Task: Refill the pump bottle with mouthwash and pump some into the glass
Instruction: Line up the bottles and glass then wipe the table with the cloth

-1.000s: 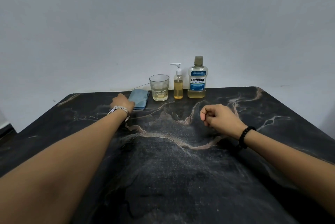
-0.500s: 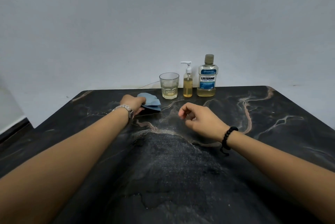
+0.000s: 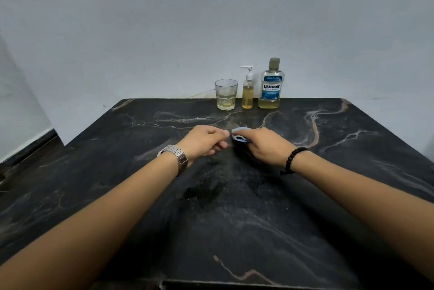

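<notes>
At the back edge of the table stand three things in a row. A clear glass with a little pale yellow liquid is leftmost. A small pump bottle, over half full of yellow liquid, has its white pump head on. A capped Listerine mouthwash bottle is rightmost. In the middle of the table my right hand grips a small blue cloth and presses it on the surface. My left hand lies just left of the cloth, fingers loosely curled and holding nothing.
The table has a black marble top with pale veins and a faint dusty smear in the middle. A plain wall rises right behind the bottles. A dark floor strip shows past the table's left edge.
The blue cloth has moved from beside the glass to the table's middle and passed from my left hand to my right. The view has tilted down and shifted left.
</notes>
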